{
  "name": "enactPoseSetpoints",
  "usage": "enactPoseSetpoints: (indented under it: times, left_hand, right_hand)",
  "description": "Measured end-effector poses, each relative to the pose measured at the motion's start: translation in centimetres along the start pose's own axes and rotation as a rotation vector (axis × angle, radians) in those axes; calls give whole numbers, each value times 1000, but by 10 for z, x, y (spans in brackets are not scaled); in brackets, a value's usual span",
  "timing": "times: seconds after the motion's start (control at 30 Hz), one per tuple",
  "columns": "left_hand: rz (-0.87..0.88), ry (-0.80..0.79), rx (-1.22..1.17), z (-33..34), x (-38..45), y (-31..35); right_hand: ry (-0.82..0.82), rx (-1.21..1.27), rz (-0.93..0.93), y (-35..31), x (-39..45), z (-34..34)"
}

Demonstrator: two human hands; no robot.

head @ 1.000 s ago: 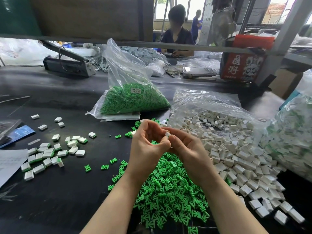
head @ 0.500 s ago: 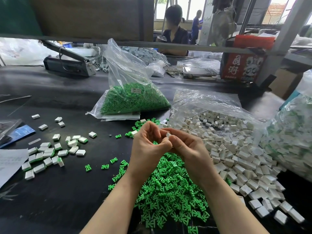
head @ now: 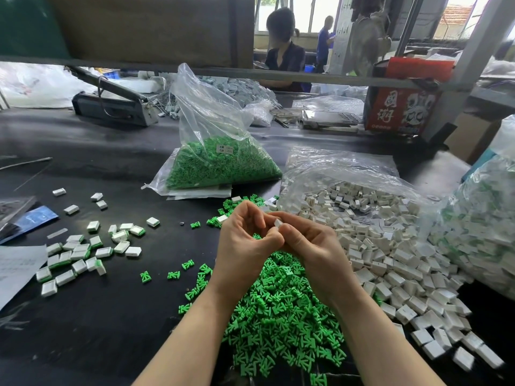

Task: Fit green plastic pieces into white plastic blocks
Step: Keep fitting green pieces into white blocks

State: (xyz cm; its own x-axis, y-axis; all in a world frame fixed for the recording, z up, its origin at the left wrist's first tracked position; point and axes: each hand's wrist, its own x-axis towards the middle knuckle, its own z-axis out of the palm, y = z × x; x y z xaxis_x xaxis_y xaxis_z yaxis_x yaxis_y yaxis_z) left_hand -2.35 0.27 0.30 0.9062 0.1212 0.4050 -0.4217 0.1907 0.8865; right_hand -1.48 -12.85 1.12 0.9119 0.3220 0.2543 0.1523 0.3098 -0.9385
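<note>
- Worktop point(head: 117, 324), black, carries everything we see, from bags at the back to loose parts in front.
- Bag point(head: 223, 162) of green pieces sits upright-slumped behind our hands; another clear bag point(head: 348, 176) to its right lies open, spilling white blocks.
- White pile point(head: 395, 263) spreads from that bag down the right side, touching the green pile.
- Green pile point(head: 281, 313) lies directly under our wrists, with a few strays just left of it.
- Finished blocks point(head: 80, 254), white with green edges, lie scattered on the left, well apart from the piles.
- Left hand point(head: 245, 246) is raised above the green pile, fingers curled, thumb pressed against the right hand; we cannot tell whether it holds anything itself.
- Right hand point(head: 309, 246) meets it, fingers and thumb pinching a block.
- Block point(head: 278, 222), white, shows only as a small corner between the fingertips of both hands; any green piece in it is hidden.
</note>
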Motion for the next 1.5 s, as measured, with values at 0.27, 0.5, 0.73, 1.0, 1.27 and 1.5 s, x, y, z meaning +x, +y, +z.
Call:
enactPoseSetpoints:
  times: [0.27, 0.5, 0.73, 1.0, 1.27, 1.5]
  left_hand:
    - [-5, -3, -14, 1, 0, 0]
    - [5, 57, 6, 0, 1, 2]
    - [-43, 78, -88, 1, 2, 5]
    - [-53, 89, -119, 2, 1, 8]
    - [-238, 313, -189, -10, 10, 6]
    - [-538, 835, -733, -74, 27, 9]
  right_hand:
    - [6, 22, 0, 1, 1, -1]
    - [5, 61, 61, 3, 2, -4]
    - [2, 6, 55, 3, 0, -4]
    - [24, -38, 36, 1, -1, -3]
    - [146, -213, 65, 5, 1, -5]
    - [312, -484, 85, 10, 3, -19]
